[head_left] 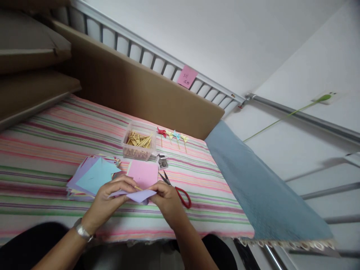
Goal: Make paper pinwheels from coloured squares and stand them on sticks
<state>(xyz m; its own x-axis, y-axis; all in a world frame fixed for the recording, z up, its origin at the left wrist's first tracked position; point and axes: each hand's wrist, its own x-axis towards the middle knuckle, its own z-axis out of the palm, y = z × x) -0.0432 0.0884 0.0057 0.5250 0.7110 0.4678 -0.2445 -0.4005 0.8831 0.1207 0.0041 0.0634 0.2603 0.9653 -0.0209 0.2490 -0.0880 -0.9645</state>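
Note:
My left hand (111,198) and my right hand (167,200) meet over the near part of a striped bedsheet (50,150). Together they pinch a folded lilac paper piece (137,195); a thin wooden stick (137,188) shows at my left fingertips. Just behind the hands lies a pink paper square (143,173). A fanned stack of light blue and lilac paper squares (92,174) lies to the left of it. Red-handled scissors (180,193) rest beside my right hand.
A clear plastic box of wooden sticks (138,144) stands behind the papers, with a small box of pins (162,162) next to it. Several small paper pinwheels (173,135) lie in a row by a cardboard panel (135,88). A blue cloth (261,195) drapes at the right.

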